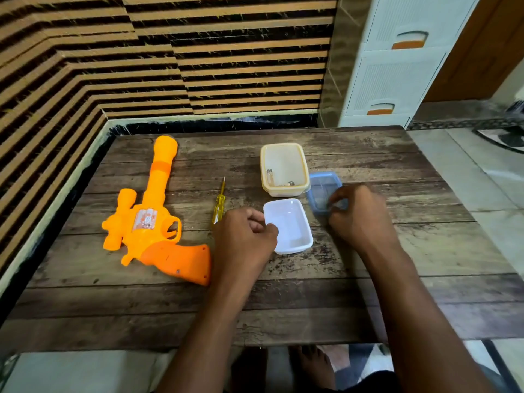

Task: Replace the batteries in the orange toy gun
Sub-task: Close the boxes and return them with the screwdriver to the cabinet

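Two bare hands work at the near middle of a wooden table (368,154), and the white tub (292,222) between them serves as the landmark here. The left hand (243,239) rests at the tub's left rim, its thumb and curled fingers pinching that edge. The right hand (360,214) sits to the right of the tub, fingers curled over the near end of a blue lid (321,184) that lies flat on the table; it grips the lid's edge. Just beyond the tub stands a cream container (284,154), open, with small batteries (270,174) lying along its near inner wall, too small to count surely. To the left of the tub, past the left hand, lies a yellow screwdriver (219,201), tip pointing away from the person. Farther left lies the orange toy gun (153,217), flat on its side, barrel pointing away and grip toward the near edge, untouched by either hand.
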A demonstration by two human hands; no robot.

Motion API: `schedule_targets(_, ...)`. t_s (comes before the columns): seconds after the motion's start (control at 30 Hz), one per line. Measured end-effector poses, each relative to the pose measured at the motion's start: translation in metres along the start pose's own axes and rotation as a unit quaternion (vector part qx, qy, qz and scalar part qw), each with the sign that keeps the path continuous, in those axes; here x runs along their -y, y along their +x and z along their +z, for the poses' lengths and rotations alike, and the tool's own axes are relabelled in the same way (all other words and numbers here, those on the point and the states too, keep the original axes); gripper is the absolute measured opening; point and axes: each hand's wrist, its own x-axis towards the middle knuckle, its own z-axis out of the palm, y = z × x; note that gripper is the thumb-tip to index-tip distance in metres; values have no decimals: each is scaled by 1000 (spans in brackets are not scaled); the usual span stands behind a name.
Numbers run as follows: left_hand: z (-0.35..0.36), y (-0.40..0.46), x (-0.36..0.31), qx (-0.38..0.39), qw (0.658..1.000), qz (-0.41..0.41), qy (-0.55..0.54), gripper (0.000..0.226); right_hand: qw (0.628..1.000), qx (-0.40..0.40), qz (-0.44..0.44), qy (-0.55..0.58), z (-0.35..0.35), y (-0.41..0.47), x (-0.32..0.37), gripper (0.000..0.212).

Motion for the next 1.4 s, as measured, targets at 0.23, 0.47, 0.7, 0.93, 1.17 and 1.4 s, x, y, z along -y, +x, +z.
schedule_targets(0.23,0,-1,-2,2,1000,-16,-8,9,1000,-20,21,-10,12,11,1,44)
schedule_targets(0.47,-1,-1,-4,9,1000,-14,-10,11,995,-44,89,-4,0,0,1,75)
schedule_targets(0.7,1,2,-2,11,1000,-18,-4,14,989,-25,105,99,-33,-31,15,49)
schedule_targets(0.93,0,3,0,15,1000,-7,-21,25,988,66,69,121,-19,-42,31,61)
schedule_targets(1.17,1,3,-2,35,998,-7,-52,41,985,106,47,130,-8,-39,36,83)
schedule_targets(1.4,-1,4,-2,49,996,-36,-63,13,983,58,56,168,6,-29,25,16)
